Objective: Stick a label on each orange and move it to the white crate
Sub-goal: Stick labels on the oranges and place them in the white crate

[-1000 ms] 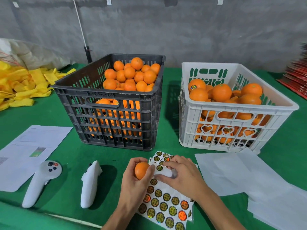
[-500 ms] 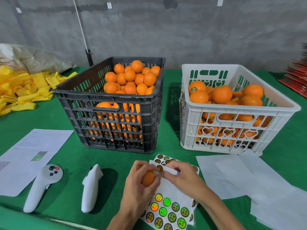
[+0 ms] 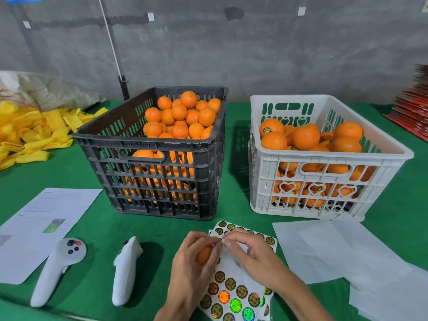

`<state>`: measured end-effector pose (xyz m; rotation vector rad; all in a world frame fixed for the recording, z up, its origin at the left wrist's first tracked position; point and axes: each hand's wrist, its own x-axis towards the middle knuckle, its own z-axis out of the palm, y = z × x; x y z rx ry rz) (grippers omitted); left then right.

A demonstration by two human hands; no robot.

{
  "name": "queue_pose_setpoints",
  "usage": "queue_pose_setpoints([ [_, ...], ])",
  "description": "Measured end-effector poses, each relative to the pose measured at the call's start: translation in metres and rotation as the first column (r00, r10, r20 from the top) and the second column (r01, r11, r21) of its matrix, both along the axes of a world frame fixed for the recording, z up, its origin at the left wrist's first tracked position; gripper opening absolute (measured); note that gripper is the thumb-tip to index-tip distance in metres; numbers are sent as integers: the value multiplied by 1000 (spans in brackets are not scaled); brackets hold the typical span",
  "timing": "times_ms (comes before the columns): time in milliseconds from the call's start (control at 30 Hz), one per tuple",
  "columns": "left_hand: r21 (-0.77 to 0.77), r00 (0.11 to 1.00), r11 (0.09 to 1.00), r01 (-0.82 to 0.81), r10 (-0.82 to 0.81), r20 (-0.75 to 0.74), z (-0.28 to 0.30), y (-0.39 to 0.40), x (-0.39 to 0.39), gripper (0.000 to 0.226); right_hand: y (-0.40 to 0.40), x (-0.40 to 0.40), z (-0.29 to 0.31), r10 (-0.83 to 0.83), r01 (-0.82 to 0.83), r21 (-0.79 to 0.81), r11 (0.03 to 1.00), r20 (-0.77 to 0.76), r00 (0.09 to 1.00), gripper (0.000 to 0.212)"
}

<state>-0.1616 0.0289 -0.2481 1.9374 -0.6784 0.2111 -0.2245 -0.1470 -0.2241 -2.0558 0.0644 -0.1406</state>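
My left hand grips a small orange just above the label sheet, which lies on the green table near the front edge. My right hand is beside it, fingertips meeting the left fingertips over the orange and pinching the curled white edge of the sheet. The sheet carries several round shiny labels. Behind stand a black crate heaped with oranges and, to its right, a white crate holding several oranges, one showing a label.
Two white handheld controllers lie at the front left, next to a printed paper. White backing sheets lie at the front right. Yellow bags are piled at the back left, red packets at the far right.
Both hands have come closer together, the right hand's fingertips now meeting the left's over the orange. The sheet's edge is lifted between them. The camera has tilted slightly.
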Motion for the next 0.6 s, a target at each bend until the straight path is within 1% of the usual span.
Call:
queue_pose_setpoints([
  [67,12,1000,1000,1,-1,26,2,0,-2,19,0,-1,-2,9,-9,-2,1000,23,1000,25],
  [167,13,999,1000,-10,9,37,4,0,-3,14,0,-2,-3,11,-11,0,1000,55,998,25],
  [267,28,999,999,17,-18,41,8,2,-2,22,0,0,-3,-8,6,40,999,46,999,20],
  [333,38,998,999,26,-28,59,9,2,-3,23,-1,0,-4,-22,21,80,997,22,1000,19],
  [467,74,991,997,3,-13,133,12,2,-4,27,1,0,1,-30,29,210,977,-2,1000,19],
  [600,39,993,999,11,-15,118,14,-1,-8,25,1,-2,7,-32,35,262,964,-16,999,16],
])
